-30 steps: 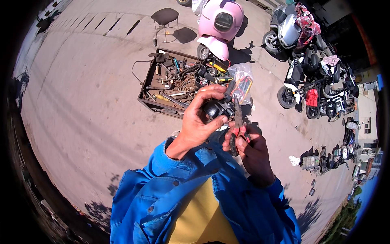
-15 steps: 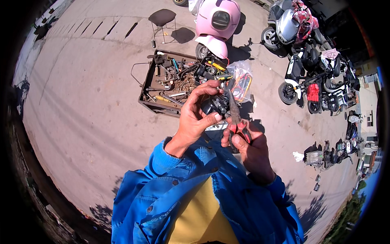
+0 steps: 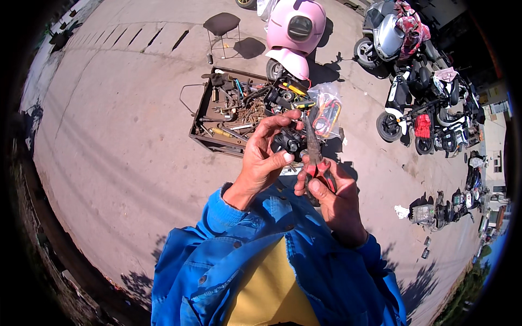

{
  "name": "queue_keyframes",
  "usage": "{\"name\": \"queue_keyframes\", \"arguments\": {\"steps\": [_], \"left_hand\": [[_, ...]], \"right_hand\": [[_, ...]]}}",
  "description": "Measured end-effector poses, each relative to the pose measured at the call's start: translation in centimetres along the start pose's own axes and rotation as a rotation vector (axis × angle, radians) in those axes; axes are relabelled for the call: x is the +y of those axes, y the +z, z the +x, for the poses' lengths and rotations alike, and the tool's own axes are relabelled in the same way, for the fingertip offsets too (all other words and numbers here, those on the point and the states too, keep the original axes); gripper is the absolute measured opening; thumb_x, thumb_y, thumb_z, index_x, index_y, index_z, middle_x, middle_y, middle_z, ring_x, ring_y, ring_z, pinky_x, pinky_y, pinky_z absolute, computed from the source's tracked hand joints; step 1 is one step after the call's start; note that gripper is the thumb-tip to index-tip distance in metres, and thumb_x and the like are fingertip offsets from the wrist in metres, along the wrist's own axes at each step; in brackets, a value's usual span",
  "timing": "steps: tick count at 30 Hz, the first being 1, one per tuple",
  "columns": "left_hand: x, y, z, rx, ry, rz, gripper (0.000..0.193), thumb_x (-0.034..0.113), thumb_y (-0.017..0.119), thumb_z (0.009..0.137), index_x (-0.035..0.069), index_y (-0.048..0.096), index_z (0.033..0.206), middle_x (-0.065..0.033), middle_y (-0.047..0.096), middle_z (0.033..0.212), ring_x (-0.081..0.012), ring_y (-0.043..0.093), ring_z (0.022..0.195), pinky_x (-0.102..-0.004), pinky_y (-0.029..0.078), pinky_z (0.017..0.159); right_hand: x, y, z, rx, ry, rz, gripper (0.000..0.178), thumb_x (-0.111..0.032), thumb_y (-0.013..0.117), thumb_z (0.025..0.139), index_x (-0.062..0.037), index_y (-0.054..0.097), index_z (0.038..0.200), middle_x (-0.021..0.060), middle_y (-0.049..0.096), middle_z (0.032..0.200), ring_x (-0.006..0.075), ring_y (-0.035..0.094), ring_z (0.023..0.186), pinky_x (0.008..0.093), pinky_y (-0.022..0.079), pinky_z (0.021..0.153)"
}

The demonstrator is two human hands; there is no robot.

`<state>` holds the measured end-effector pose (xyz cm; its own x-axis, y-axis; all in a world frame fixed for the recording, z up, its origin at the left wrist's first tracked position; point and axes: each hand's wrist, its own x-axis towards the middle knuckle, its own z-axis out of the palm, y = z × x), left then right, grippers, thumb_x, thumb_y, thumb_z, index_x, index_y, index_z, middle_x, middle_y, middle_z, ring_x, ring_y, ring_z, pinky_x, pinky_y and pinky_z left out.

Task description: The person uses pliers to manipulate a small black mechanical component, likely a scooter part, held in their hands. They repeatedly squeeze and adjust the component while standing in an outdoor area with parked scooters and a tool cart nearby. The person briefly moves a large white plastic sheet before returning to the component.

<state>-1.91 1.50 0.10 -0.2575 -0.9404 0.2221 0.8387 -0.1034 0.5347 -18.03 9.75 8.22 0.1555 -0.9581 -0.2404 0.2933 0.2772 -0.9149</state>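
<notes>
My left hand [image 3: 263,162] is closed around a small black mechanical part [image 3: 286,140] with a metal stud or bolt end showing. Its thumb presses on the near side, and the fingers curl over the far side. Right beside it, my right hand [image 3: 333,193] grips a pair of long-nose pliers [image 3: 314,142] by the red and black handles. The jaws point away from me and lie next to the black part. Whether they touch it I cannot tell. Part of the black piece is hidden by my fingers and the pliers.
An open metal toolbox [image 3: 217,145] full of tools and small hardware lies on the ground ahead. Next to it is a clear plastic bag [image 3: 328,98] with coloured leads. Beyond stand a pink scooter [image 3: 291,46] and a dark stool [image 3: 221,24]. Several parked scooters [image 3: 389,41] line the right.
The black part has turned slightly in my left hand, showing more of its metal end. The pliers stay beside it in my right hand. The whole view has shifted a little.
</notes>
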Motion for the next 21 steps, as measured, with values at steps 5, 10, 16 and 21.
{"name": "queue_keyframes", "arguments": {"steps": [5,10,16,21], "left_hand": [[0.28,0.43,-0.06,-0.007,-0.039,-0.110,0.056,0.002,0.079,0.086,0.005,0.052,0.135,-0.0167,0.047,0.151,-0.0240,0.051,0.136,-0.0418,0.044,0.116],[0.32,0.45,-0.19,-0.020,-0.061,-0.170,0.050,0.002,0.074,0.090,0.005,0.052,0.135,-0.0181,0.046,0.151,-0.0252,0.049,0.138,-0.0419,0.047,0.114],[0.26,0.44,-0.28,-0.008,-0.066,-0.167,0.049,0.002,0.072,0.091,0.006,0.052,0.136,-0.0183,0.045,0.151,-0.0257,0.049,0.138,-0.0414,0.056,0.102],[0.08,0.24,-0.43,-0.010,-0.065,-0.187,0.048,0.003,0.071,0.092,0.006,0.052,0.136,-0.0182,0.045,0.151,-0.0263,0.050,0.137,-0.0417,0.058,0.098]], "right_hand": [[-0.26,0.32,0.05,0.016,0.016,-0.011,0.035,-0.006,0.066,0.101,0.0053,0.056,0.133,0.0111,0.068,0.112,0.0175,0.068,0.099,0.0347,0.057,0.090],[-0.22,0.53,0.19,0.012,-0.010,-0.005,0.038,-0.006,0.067,0.101,0.0061,0.055,0.134,0.0111,0.069,0.111,0.0175,0.068,0.098,0.0347,0.057,0.090],[-0.08,0.74,0.23,0.009,-0.020,0.009,0.039,-0.007,0.067,0.101,0.0069,0.054,0.135,0.0116,0.068,0.112,0.0181,0.068,0.098,0.0348,0.057,0.090],[-0.04,0.92,0.15,0.017,-0.014,0.015,0.040,-0.006,0.066,0.101,0.0068,0.054,0.136,0.0118,0.068,0.112,0.0186,0.068,0.098,0.0350,0.057,0.090]]}}
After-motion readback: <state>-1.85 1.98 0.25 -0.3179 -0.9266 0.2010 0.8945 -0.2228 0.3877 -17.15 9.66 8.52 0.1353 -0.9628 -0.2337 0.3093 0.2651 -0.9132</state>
